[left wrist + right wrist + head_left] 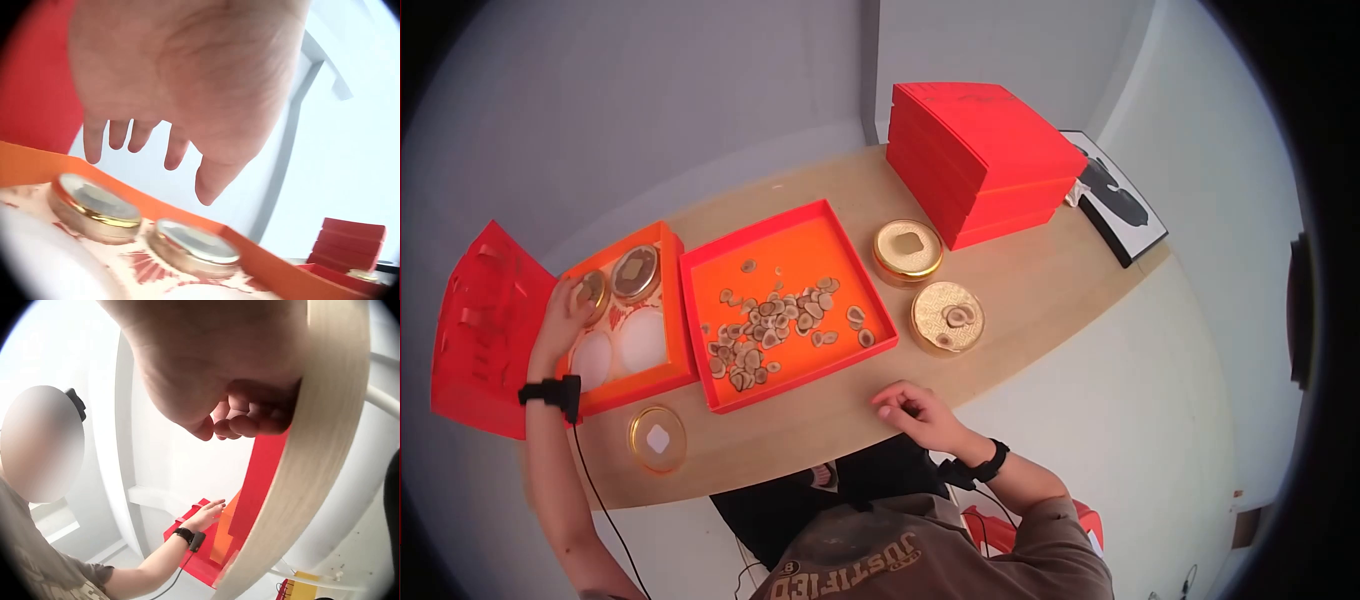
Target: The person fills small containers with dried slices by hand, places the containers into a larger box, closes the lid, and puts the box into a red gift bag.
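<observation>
My left hand (560, 318) reaches over the orange gift box (672, 262), above a gold-rimmed round jar (600, 287) in its back left place. In the left wrist view its fingers point down, spread and relaxed, with nothing between them. Beside that jar sits a second gold-rimmed jar (636, 274); two white round shapes (642, 338) fill the front places. My right hand (927, 420) rests at the table's front edge, fingers loosely curled and holding nothing. Nearest to it are a shallow red tray (800, 378) of thin brown dried slices (762, 325) and a gold tin (935, 340) with several slices on top.
The gift box's red lid (485, 340) stands open at the left. A clear gold-rimmed jar lid (658, 455) lies in front. Another gold tin (908, 262) stands behind the first. Stacked red boxes (990, 150) and a black-and-white framed picture (1140, 215) are at the back right.
</observation>
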A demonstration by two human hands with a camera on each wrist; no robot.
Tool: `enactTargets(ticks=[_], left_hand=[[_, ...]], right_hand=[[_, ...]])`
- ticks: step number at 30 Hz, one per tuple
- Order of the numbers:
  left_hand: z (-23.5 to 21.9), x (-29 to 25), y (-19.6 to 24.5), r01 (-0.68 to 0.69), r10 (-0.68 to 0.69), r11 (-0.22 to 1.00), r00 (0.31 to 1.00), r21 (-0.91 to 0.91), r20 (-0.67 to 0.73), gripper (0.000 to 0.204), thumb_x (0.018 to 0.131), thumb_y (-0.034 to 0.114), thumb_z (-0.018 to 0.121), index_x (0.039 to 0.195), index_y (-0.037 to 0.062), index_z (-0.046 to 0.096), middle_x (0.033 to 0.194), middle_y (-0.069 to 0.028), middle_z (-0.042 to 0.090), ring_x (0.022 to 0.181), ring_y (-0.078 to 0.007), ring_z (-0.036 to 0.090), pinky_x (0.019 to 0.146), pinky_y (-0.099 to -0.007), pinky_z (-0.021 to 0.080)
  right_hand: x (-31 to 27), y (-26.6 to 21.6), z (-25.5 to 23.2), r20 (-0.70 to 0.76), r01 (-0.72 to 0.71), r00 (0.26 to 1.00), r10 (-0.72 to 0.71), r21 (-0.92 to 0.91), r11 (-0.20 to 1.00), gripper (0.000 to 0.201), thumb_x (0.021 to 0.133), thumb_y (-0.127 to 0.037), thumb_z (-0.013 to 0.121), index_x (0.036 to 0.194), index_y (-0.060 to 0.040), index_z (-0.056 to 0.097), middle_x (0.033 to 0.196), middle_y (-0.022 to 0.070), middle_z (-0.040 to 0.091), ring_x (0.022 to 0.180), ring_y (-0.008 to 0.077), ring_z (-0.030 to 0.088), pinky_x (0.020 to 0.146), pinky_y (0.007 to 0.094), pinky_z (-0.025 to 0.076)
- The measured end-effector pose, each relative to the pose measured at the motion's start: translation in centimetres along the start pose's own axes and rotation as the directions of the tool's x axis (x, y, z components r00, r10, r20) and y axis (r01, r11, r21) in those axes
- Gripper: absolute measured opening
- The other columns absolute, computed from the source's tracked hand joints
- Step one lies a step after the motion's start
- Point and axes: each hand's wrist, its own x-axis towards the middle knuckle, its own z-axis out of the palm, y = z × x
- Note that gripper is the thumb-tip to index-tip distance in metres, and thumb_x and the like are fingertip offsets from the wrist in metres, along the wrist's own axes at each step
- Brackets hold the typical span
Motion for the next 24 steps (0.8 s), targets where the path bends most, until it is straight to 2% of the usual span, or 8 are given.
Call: enactTargets(ticks=[3,5,8,9,10,12,15,24], left_hand=[[-0.7,-4.0,8.2,-0.094,0.091,0.995,0.985,-0.013,-0.146,0.052,0.092,0.016,0.068,0.141,0.0031,0.053,0.150,-0.0195,0.046,0.143,-0.0351,0.041,0.117,-0.0428,0.036],[-0.9,-7.3,13.2,-0.125,0.120,0.992,0.982,-0.024,-0.149,0.050,0.091,0.014,0.069,0.137,0.0037,0.055,0.147,-0.0177,0.049,0.140,-0.0340,0.044,0.114,-0.0425,0.038],[0.7,-12.4,19.2,-0.099,0.083,0.989,0.986,-0.110,-0.146,0.038,0.086,0.010,0.073,0.121,0.0044,0.063,0.133,-0.0145,0.057,0.127,-0.0316,0.054,0.105,-0.0423,0.045],[1.8,-13.9,19.5,-0.195,0.191,0.981,0.974,-0.018,-0.123,0.033,0.085,0.010,0.074,0.116,0.0048,0.064,0.126,-0.0136,0.059,0.120,-0.0314,0.057,0.100,-0.0424,0.047],[3.1,-15.1,19.6,-0.289,0.294,0.955,0.951,0.072,-0.090,0.029,0.084,0.010,0.075,0.111,0.0052,0.066,0.120,-0.0127,0.062,0.113,-0.0313,0.060,0.096,-0.0425,0.049],[4.9,-16.5,20.6,-0.276,0.280,0.959,0.958,-0.066,0.056,0.024,0.084,0.012,0.076,0.106,0.0068,0.068,0.112,-0.0120,0.064,0.104,-0.0313,0.062,0.088,-0.0421,0.051],[8.4,-18.6,21.4,-0.155,0.171,0.982,0.973,-0.111,0.155,0.022,0.085,0.012,0.075,0.105,0.0086,0.068,0.100,-0.0105,0.065,0.100,-0.0359,0.064,0.087,-0.0426,0.053],[11.2,-19.7,23.9,-0.277,0.280,0.958,0.959,-0.071,0.039,0.032,0.086,0.018,0.076,0.115,0.0083,0.066,0.130,-0.0126,0.058,0.119,-0.0353,0.056,0.099,-0.0456,0.049]], right_hand=[[-0.6,-1.7,-1.0,-0.105,0.078,0.992,-0.075,0.016,0.997,0.019,0.099,-0.010,0.067,0.117,-0.0044,0.066,0.080,-0.0059,0.052,0.070,0.0033,0.047,0.062,0.0214,0.040],[-0.6,-2.6,-3.3,-0.195,0.216,0.936,-0.294,-0.343,0.914,0.025,0.096,-0.008,0.070,0.119,-0.0039,0.064,0.085,-0.0030,0.056,0.077,0.0074,0.053,0.072,0.0242,0.046],[1.0,-4.4,-7.2,-0.295,0.153,0.878,-0.377,-0.573,0.805,0.046,0.090,-0.010,0.075,0.132,-0.0024,0.057,0.107,0.0084,0.060,0.100,0.0200,0.059,0.090,0.0331,0.048],[1.5,-5.1,-8.2,-0.296,0.114,0.868,-0.400,-0.664,0.739,0.056,0.089,-0.013,0.077,0.138,-0.0024,0.054,0.118,0.0133,0.060,0.112,0.0255,0.059,0.096,0.0364,0.048],[1.8,-5.2,-8.9,-0.281,0.128,0.872,-0.401,-0.660,0.741,0.056,0.089,-0.013,0.077,0.138,-0.0024,0.054,0.118,0.0133,0.060,0.112,0.0255,0.059,0.096,0.0364,0.048],[2.3,-5.3,-10.0,-0.259,-0.016,0.901,-0.349,-0.821,0.570,0.076,0.084,-0.024,0.081,0.148,-0.0050,0.045,0.146,0.0223,0.044,0.134,0.0382,0.047,0.110,0.0456,0.041],[2.6,-5.5,-10.7,-0.218,-0.092,0.950,-0.223,-0.879,0.467,0.092,0.080,-0.033,0.085,0.155,-0.0086,0.037,0.159,0.0247,0.030,0.146,0.0439,0.032,0.117,0.0507,0.033],[3.3,-5.5,-10.4,-0.238,-0.175,0.970,-0.054,-0.834,0.524,0.105,0.073,-0.031,0.089,0.158,-0.0095,0.032,0.163,0.0254,0.026,0.149,0.0438,0.029,0.118,0.0501,0.033]])
